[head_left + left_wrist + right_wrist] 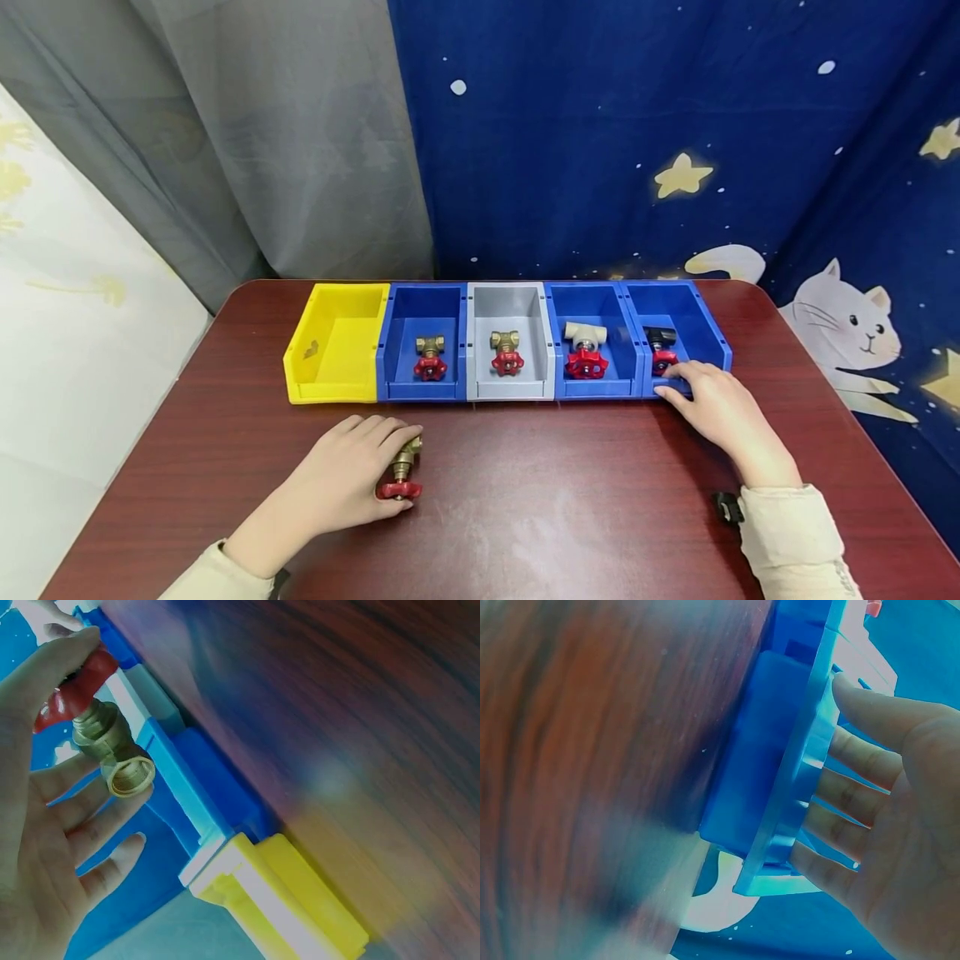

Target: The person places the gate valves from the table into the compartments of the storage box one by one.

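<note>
My left hand holds a brass valve with a red handwheel above the table, in front of the bins. In the left wrist view the thumb lies against the red handwheel and the fingers are behind the brass body. My right hand is at the front of the rightmost blue bin, its fingers fairly straight over the front edge. Near its fingertips lies a black valve with a red handwheel, inside that bin. No held thing shows in the right wrist view.
Left of that bin, a blue bin holds a white valve. A grey bin and another blue bin each hold a brass valve. The yellow bin ends the row at left. Curtains hang behind the table.
</note>
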The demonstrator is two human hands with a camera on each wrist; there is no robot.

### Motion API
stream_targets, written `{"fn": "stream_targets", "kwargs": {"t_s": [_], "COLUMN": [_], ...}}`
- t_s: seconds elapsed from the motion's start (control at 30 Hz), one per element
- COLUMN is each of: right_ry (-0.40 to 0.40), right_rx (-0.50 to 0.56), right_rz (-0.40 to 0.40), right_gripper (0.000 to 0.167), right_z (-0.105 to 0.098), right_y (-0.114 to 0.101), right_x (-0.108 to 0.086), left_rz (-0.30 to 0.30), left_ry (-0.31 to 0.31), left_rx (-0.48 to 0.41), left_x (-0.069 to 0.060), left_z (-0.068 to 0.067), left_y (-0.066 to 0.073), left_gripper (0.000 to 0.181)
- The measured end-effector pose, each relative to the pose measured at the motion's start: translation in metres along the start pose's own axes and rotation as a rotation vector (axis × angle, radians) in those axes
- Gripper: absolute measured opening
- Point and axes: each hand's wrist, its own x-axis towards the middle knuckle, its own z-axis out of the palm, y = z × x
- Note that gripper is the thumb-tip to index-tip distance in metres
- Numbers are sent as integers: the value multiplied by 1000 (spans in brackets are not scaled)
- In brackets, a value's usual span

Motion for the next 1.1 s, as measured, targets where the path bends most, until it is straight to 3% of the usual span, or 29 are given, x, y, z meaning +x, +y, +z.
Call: {"fn": "stream_targets", "kwargs": {"t_s": [0.27, 0.6, 1.1], "right_ry": [6, 1, 7], "right_rx": [-4, -7, -7], "right_rz": [-3, -1, -3], "right_gripper": [38, 39, 37], "right_z": [1, 2, 1], "right_y": [1, 2, 2], "right_x": [0, 1, -1], "left_rz": [8, 14, -34], "left_ry": [-15, 15, 35], "left_rx": [3, 24, 60], "left_x": [-7, -11, -16], "left_z": [-3, -10, -13], "left_y": [-11, -29, -53], "left_gripper": [80, 83, 84]}}
